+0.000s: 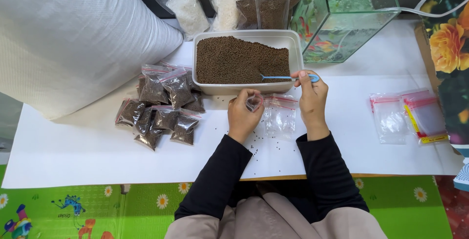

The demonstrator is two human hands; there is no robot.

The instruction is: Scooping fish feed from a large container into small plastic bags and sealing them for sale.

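Observation:
My left hand [243, 114] holds a small clear zip bag [254, 102] with a red strip, its mouth turned up toward the tub. My right hand [310, 97] grips a small blue spoon [282, 77] whose bowl rests in the brown pellets. The pellets fill a white rectangular tub [246, 88] just beyond both hands. More empty zip bags [280, 116] lie flat on the white table between my hands. Loose pellets are scattered on the table around my left wrist.
A pile of filled pellet bags [161, 106] lies left of the tub. Empty zip bags [409, 114] lie at the right. A large white sack [73, 33] fills the far left. Behind the tub stand larger bags [224, 4] and a glass tank [347, 19].

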